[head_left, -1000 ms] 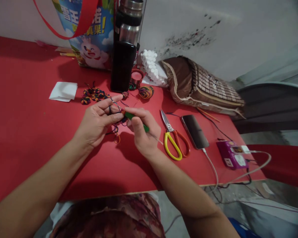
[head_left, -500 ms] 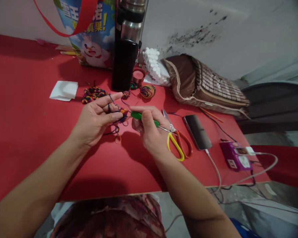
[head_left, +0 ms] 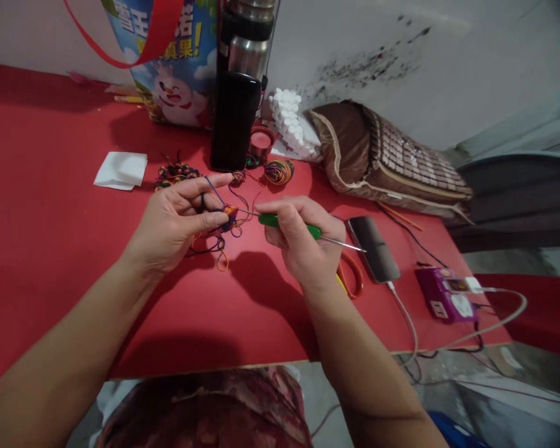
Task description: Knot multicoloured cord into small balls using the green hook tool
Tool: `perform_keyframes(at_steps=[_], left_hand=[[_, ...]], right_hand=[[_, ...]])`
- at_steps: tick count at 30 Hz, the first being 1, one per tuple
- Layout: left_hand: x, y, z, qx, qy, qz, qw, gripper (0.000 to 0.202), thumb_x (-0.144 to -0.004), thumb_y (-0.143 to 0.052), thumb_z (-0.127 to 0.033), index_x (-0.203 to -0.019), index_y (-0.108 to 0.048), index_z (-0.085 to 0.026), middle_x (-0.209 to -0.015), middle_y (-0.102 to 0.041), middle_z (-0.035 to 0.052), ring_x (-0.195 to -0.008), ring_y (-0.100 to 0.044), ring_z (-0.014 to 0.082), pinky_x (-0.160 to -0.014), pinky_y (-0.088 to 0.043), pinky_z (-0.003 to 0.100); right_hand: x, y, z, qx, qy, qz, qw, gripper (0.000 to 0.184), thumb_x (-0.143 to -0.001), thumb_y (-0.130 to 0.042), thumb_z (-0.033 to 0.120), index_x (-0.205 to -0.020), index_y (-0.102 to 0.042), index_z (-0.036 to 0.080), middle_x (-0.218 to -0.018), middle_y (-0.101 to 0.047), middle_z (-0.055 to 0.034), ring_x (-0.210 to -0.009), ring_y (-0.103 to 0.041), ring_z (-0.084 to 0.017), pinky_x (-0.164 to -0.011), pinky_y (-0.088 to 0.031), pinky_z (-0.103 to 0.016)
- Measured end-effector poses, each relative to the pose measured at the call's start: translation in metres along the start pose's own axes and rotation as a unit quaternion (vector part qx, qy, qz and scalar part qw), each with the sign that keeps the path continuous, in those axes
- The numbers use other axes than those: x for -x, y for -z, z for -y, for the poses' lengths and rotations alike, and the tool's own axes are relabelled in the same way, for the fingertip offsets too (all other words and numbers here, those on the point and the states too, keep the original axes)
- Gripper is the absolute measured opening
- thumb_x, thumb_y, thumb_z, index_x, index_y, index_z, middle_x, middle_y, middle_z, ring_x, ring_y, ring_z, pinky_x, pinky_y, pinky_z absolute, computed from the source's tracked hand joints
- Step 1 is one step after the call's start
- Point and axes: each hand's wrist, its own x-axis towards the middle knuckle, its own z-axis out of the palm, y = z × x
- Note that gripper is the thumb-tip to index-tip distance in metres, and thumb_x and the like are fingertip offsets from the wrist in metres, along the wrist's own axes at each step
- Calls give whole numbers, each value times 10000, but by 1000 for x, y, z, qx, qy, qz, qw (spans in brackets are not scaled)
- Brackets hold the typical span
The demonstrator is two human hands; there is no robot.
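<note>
Between thumb and fingers, my left hand (head_left: 182, 218) pinches a small multicoloured crochet piece (head_left: 230, 215); a dark blue strand runs up over its raised index finger. Loose loops of yarn (head_left: 221, 249) hang below the piece onto the table. My right hand (head_left: 303, 236) is closed around a crochet hook (head_left: 289, 226) with a green handle. One thin metal end points left and reaches the crochet piece; the other sticks out to the right past my palm. Scissors (head_left: 352, 274) with red and yellow handles lie partly hidden behind my right hand.
On the red table (head_left: 51, 249) lie finished-looking knotted yarn work (head_left: 175, 174), a yarn ball (head_left: 279, 172), folded white paper (head_left: 120, 170) and a phone (head_left: 373, 247) on a cable. Another phone (head_left: 234, 121) stands upright before a bag (head_left: 177, 93). A brown cushion (head_left: 387, 152) and purple box (head_left: 445, 294) are at right.
My right hand has moved right with the crochet hook, baring more of its shaft at the crochet piece and covering most of the scissors. My left hand has stayed nearly still.
</note>
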Motion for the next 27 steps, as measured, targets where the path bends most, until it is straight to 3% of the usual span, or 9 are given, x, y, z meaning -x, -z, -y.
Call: perform_keyframes(at_steps=[8,16,21,27], left_hand=[[1,4,-3,-17,28,23,999,465,-682,-986,-78,-1115,-905,-227,-780,-783,9,-700,-747,133,-678,-629,210],[-3,4,-4,12,58,61,996,495,-582,-1016,-50,-1040,-922,-213,-729,-738,-13,-609,-703,97,-592,-608,155],[-1,4,-5,36,95,89,991,467,-622,-1024,-80,-1063,-916,-191,-736,-748,0,-564,-690,93,-529,-583,152],[7,-8,4,47,19,41,998,457,-677,-1001,-86,-1102,-908,-225,-721,-721,-17,-585,-697,115,-508,-595,179]], right_hand=[[-5,8,9,0,-6,24,1000,276,-993,-792,496,-908,-884,250,-654,-637,4,-531,-493,-108,-522,-469,-294],[-11,11,7,-78,-62,51,994,330,-965,-820,517,-850,-877,213,-547,-505,42,-457,-394,-71,-443,-314,-251],[-14,7,8,-149,-114,58,980,391,-893,-875,561,-781,-832,189,-522,-450,71,-437,-314,-44,-433,-268,-228],[-11,-9,4,-252,-198,51,946,430,-916,-830,609,-799,-793,197,-483,-356,120,-412,-175,-29,-399,-192,-190]])
